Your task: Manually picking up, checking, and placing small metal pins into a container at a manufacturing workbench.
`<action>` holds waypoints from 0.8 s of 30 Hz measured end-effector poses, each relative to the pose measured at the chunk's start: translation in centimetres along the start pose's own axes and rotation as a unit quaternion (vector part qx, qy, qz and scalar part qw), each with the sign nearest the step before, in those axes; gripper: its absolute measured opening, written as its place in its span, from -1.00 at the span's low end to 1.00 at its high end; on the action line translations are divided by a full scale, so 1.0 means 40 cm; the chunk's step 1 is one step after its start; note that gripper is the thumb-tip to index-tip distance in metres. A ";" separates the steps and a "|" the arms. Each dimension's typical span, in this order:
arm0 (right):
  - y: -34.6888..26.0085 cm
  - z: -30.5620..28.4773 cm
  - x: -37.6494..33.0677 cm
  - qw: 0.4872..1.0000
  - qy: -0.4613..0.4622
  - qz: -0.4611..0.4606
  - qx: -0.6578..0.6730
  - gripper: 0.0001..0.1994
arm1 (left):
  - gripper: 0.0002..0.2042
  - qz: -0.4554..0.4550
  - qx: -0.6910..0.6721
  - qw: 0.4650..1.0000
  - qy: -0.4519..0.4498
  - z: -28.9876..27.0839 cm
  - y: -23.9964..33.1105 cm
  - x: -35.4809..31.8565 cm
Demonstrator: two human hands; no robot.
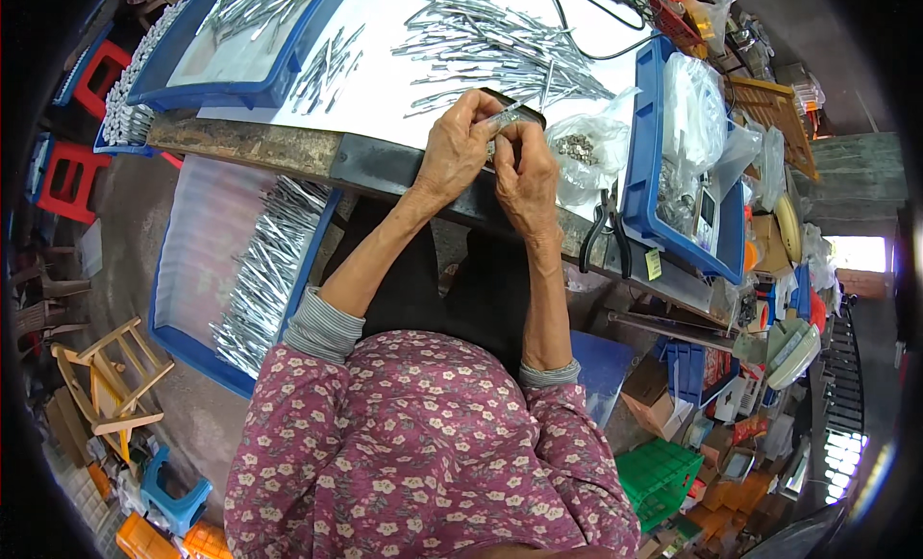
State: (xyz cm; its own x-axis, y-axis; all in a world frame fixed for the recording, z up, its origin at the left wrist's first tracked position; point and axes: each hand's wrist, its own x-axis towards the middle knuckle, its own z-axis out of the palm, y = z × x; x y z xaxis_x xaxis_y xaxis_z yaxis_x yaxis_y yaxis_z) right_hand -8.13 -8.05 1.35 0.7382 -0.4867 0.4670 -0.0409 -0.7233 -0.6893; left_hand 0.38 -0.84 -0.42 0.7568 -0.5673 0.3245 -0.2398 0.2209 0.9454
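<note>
Over the front edge of the table, both my hands are close together with fingers pinched. My left hand (pixel 454 148) grips a thin silvery metal strip (pixel 504 116), which slants up toward the right. At its lower end, the thumb and fingers of my right hand (pixel 527 179) press together; what they pinch is hidden. Just behind my fingertips sits a dark, rounded object (pixel 527 108), partly covered. Beyond it a big heap of similar metal strips (pixel 486 45) is spread on the white table surface (pixel 380 107). An open clear bag of small metal parts (pixel 577 149) lies right of my right hand.
Black-handled pliers (pixel 606 237) hang at the table's edge. A blue tray (pixel 639 165) with plastic bags stands at right. Leftward are a smaller strip pile (pixel 330 71), a blue tray (pixel 279 90) of strips and, lower down, a blue bin (pixel 183 343) with more strips.
</note>
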 end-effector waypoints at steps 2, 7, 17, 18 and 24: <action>0.002 0.005 -0.002 1.000 0.006 -0.007 0.010 -0.93 | -0.92 0.003 -0.005 1.000 0.002 -0.005 0.005 -0.001; -0.007 0.005 -0.004 0.998 0.020 -0.058 -0.018 -0.97 | -0.93 0.000 0.003 1.000 0.007 -0.006 0.019 -0.008; -0.003 0.007 -0.009 0.999 0.015 0.024 0.028 -0.97 | -0.85 -0.029 0.021 0.999 0.022 -0.011 0.039 -0.027; -0.007 0.004 -0.007 0.997 0.027 0.039 0.059 -0.96 | -0.85 -0.029 0.022 0.999 0.023 -0.013 0.037 -0.027; -0.019 -0.004 0.005 0.980 0.064 0.086 0.165 -0.92 | -0.85 -0.029 0.043 0.998 0.017 -0.024 0.035 -0.034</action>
State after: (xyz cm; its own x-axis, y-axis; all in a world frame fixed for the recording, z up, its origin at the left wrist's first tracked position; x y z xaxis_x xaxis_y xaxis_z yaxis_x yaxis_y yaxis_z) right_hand -8.07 -7.69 2.06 0.6474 -0.6610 0.3793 0.0785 -0.4372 -0.8959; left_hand -0.40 1.01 0.43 0.7907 -0.5499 0.2691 -0.2455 0.1179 0.9622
